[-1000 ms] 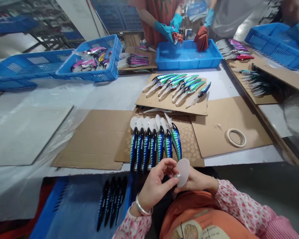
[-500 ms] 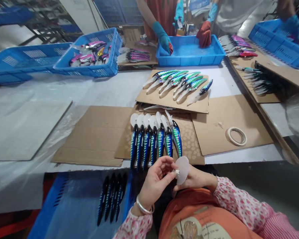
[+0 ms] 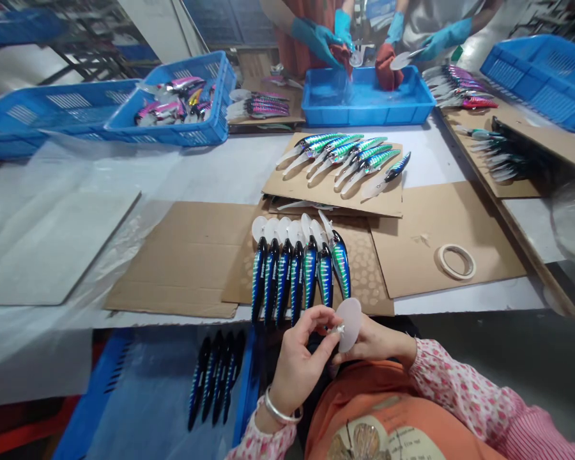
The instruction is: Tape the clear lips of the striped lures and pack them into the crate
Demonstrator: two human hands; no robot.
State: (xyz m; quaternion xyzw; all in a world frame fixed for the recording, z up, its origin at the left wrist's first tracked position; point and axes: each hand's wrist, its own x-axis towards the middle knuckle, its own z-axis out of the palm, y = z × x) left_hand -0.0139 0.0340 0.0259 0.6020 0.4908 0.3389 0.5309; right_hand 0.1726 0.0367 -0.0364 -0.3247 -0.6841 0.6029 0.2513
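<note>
A fishing lure's round, frosted diving lip (image 3: 350,325) stands up between my hands; the lure's body is hidden behind them. My right hand (image 3: 381,338) is closed around the lure from behind the lip. The thumb and fingertips of my left hand (image 3: 299,358) pinch at a small white scrap (image 3: 340,329), possibly tape, by the lip's base. Just beyond my hands, a row of blue-and-black lures (image 3: 284,275) with white lips lies on a cardboard sheet (image 3: 370,281). Several dark lures without visible lips (image 3: 215,380) lie in a blue crate (image 3: 153,396) below the table edge.
More lures (image 3: 347,153) rest on raised cardboard (image 3: 311,190). A tape roll (image 3: 457,262) lies at right. Across the table, two co-workers' blue-gloved hands hold red cloths over a blue tub (image 3: 368,114). A blue basket (image 3: 172,133) holds pink lures.
My left fingers have shifted slightly at the lip's base; both hands stay on the lure. Across the table, the co-workers' gloved hands have come together around cloths and pale lips.
</note>
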